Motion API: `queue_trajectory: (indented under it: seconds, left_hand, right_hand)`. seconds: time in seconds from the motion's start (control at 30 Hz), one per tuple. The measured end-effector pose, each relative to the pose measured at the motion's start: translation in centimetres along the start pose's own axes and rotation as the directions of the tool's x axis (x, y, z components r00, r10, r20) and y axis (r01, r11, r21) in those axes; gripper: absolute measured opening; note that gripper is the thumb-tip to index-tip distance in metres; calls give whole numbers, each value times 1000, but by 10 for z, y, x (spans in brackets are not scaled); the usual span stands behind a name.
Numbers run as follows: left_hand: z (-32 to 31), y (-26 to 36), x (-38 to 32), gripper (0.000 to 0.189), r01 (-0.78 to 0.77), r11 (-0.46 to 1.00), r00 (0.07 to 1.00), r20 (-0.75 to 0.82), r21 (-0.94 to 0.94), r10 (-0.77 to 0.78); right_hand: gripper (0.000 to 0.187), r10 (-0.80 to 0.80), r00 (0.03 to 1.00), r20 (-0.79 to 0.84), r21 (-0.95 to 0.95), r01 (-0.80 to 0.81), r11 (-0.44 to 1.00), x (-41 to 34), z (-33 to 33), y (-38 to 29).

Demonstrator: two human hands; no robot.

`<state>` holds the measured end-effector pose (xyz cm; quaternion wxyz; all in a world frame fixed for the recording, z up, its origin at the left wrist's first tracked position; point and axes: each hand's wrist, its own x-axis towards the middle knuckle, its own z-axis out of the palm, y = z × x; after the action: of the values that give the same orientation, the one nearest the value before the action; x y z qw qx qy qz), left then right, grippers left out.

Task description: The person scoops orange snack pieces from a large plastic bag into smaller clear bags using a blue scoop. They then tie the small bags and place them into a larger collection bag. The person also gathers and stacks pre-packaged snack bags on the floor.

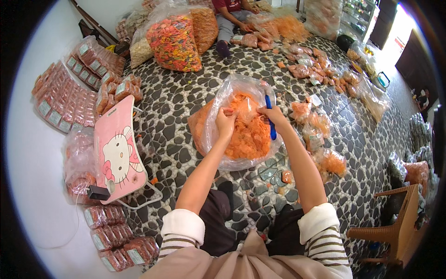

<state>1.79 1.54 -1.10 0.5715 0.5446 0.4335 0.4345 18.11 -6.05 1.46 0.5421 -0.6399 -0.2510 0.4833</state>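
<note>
A large clear plastic bag (212,115) stands open on the floor before me, full of thin orange chips (244,143). Over its mouth, both my hands hold a small clear plastic bag (246,111) between them. My left hand (226,120) pinches its left side. My right hand (273,117) grips its right side, and a long blue tool (268,108), perhaps a brush or a peeler handle, lies under or in that hand; its kind is not clear.
Filled small packs (315,136) lie right of the large bag. A pink folding table (116,153) leans at left beside stacked packs (62,101). A brown plastic chair (400,223) lies at lower right. Another person (231,17) sits at the back near large sacks (174,42).
</note>
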Motion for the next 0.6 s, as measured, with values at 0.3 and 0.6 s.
queue_trajectory:
  seconds: [0.3, 0.6]
  left_hand:
    - [69, 1, -84, 23, -822, 530, 541, 576, 208, 613]
    - [168, -215, -167, 39, -636, 525, 592, 794, 566, -138]
  right_hand:
    - [23, -274, 860, -431, -576, -28, 817, -73, -184, 101]
    - [34, -244, 765, -596, -616, -240, 750, -153, -264, 261]
